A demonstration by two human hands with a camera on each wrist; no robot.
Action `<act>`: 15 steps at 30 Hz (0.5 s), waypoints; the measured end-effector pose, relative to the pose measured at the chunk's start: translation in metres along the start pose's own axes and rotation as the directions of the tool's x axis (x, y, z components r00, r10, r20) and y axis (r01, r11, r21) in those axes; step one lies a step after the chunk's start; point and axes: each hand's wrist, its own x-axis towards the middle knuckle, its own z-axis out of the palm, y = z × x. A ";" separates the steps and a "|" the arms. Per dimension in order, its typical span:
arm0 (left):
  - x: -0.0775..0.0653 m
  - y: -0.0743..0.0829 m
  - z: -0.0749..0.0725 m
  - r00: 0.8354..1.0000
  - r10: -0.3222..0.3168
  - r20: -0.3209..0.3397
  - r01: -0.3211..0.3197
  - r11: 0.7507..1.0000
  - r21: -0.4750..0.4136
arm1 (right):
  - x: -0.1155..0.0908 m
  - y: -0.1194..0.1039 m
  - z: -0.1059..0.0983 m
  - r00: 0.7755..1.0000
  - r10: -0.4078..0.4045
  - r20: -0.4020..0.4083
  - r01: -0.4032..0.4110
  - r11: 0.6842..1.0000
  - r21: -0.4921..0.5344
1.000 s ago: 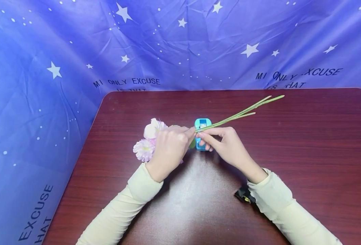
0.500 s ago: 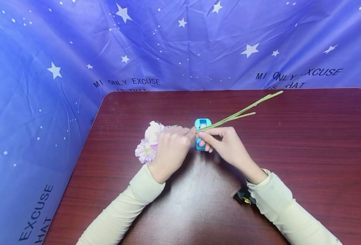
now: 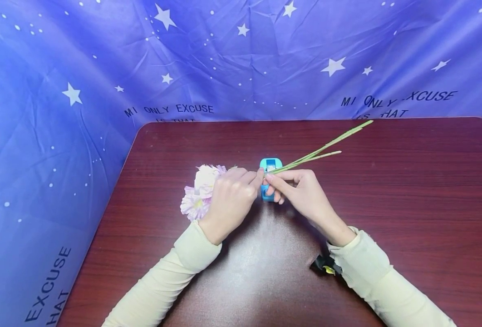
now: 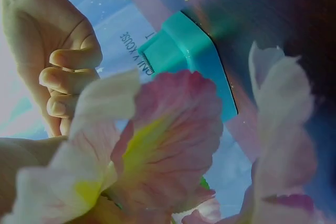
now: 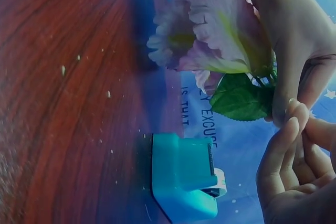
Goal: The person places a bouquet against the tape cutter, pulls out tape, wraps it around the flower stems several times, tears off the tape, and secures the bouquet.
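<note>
My left hand (image 3: 233, 195) grips a bunch of artificial flowers just below the pale pink blossoms (image 3: 196, 202). Their green stems (image 3: 318, 154) run up to the right and fan apart at the tips. With thumb and fingers my right hand (image 3: 310, 195) pinches the stems right beside the left fingertips; the pinched spot itself is mostly covered. A teal tape dispenser (image 3: 270, 162) stands on the table behind the hands, and in the right wrist view a whitish piece (image 5: 220, 182) shows at it. Close to the left hand hangs a green leaf (image 5: 239, 98).
On the dark red wooden table (image 3: 429, 204), a black object with a yellow bit (image 3: 320, 264) lies partly under the right sleeve. Tiny pale crumbs (image 5: 63, 70) dot the tabletop. A blue star-patterned curtain (image 3: 241, 59) hangs behind and at the left.
The stem tips have swung a little left, and the longest has risen. The blossoms have turned and dropped slightly towards me. Both hands stay close together, the left shifting slightly right.
</note>
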 end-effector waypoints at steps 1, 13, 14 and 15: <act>0.000 0.000 0.000 1.000 0.001 0.002 -0.001 1.000 0.001 | 0.000 0.000 0.000 1.000 0.005 -0.006 -0.005 1.000 0.001; 0.000 0.000 -0.001 1.000 0.019 0.021 -0.018 1.000 -0.018 | 0.002 0.002 0.003 0.997 0.042 -0.060 -0.038 0.997 0.068; 0.000 0.001 -0.001 0.999 0.020 0.024 -0.020 1.000 -0.016 | 0.002 0.002 0.003 0.997 0.049 -0.065 -0.044 0.996 0.075; 0.000 0.001 -0.001 0.999 0.023 0.026 -0.023 1.000 -0.016 | 0.002 0.002 0.003 0.996 0.056 -0.071 -0.050 0.996 0.080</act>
